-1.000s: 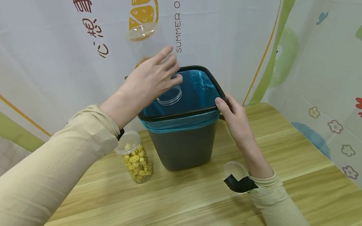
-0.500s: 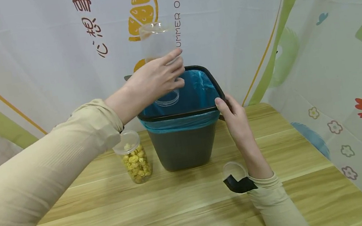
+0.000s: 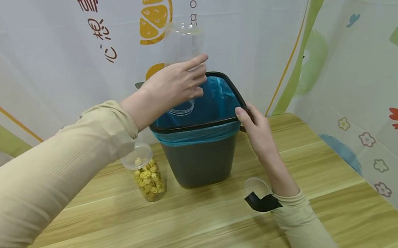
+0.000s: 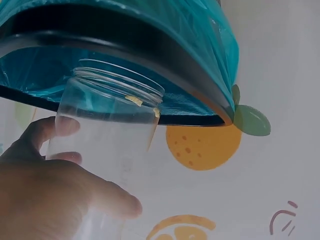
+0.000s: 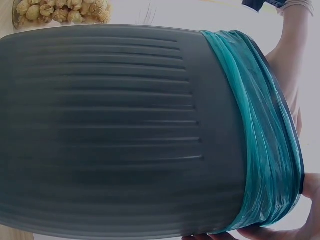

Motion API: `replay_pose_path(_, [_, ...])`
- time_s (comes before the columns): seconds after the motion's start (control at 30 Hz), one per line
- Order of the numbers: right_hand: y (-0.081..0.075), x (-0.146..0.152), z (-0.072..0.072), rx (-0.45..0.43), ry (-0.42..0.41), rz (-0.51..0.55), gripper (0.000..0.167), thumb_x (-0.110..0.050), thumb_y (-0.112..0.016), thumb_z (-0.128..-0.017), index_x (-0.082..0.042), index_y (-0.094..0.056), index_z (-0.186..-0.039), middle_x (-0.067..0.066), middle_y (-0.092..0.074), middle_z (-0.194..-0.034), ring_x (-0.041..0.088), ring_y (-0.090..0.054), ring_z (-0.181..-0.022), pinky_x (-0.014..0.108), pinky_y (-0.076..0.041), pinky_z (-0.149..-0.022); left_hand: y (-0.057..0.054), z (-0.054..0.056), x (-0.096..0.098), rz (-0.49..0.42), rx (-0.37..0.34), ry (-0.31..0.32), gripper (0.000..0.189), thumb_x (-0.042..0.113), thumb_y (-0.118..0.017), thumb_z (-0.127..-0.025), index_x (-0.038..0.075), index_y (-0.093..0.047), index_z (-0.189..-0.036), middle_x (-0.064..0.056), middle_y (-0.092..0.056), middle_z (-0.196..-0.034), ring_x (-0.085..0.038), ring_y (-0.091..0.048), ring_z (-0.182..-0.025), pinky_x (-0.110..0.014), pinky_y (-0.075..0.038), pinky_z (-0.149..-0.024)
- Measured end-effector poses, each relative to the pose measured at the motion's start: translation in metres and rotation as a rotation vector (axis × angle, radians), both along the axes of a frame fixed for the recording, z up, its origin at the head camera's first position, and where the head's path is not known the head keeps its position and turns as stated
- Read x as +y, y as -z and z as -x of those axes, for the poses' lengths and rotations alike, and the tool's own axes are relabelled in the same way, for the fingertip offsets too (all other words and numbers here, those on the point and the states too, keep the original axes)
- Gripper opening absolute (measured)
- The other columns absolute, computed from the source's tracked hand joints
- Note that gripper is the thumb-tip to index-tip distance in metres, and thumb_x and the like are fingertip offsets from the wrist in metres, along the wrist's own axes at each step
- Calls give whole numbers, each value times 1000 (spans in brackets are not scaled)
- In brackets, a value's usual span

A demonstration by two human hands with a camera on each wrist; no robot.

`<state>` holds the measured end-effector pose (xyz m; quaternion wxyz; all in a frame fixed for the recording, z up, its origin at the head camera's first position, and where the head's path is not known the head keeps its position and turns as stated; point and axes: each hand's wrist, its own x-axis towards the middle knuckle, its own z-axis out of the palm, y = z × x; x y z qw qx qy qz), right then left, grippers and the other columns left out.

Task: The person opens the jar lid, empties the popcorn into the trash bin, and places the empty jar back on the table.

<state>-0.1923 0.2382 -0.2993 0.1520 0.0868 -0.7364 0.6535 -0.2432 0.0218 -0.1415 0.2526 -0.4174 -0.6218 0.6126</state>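
Observation:
My left hand [image 3: 178, 80] grips a clear plastic jar [image 4: 107, 112], turned mouth down over the trash can [image 3: 200, 161]. Two small yellow crumbs [image 4: 134, 100] cling inside near the threaded mouth, as the left wrist view shows; otherwise the jar looks bare. The can is dark grey with a black rim and a blue liner bag [image 3: 200, 135] folded over its edge. At the can's right side, my right hand [image 3: 258, 133] holds the rim, thumb on top and fingers on the outside. The can's bottom inside is hidden.
Left of the can stands a lidded clear jar of yellow popcorn [image 3: 149, 178]. A clear round lid [image 3: 256, 185] lies on the wooden table [image 3: 153, 239] beside the right wrist. A printed curtain [image 3: 239, 26] hangs close behind the can.
My left hand has moved slightly right with the jar, whose raised base now leans further to the right. My right hand has stayed on the can's rim.

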Motion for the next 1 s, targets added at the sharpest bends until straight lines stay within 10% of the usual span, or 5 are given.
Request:
replay_pose_path(0.73, [-1,1,0,2,11,1,49,-47,-53,-104,-10,-58,-136,11,-60,-127,22,-58,-118,53,-50,-109,-5,2,15,198,3,-31,71,11,-76,-92,29,-46,-154,-13,-42,-162,-35,-30,-154,-51,-3,-132])
replay_pose_path(1.0, [-1,1,2,-6,11,-13,51,-47,-53,-104,-12,-57,-140,13,-61,-133,24,-59,-120,54,-50,-109,-7,2,12,46,-53,-75,66,13,-81,-88,20,-52,-148,-15,-51,-153,-36,-41,-144,-51,-21,-127])
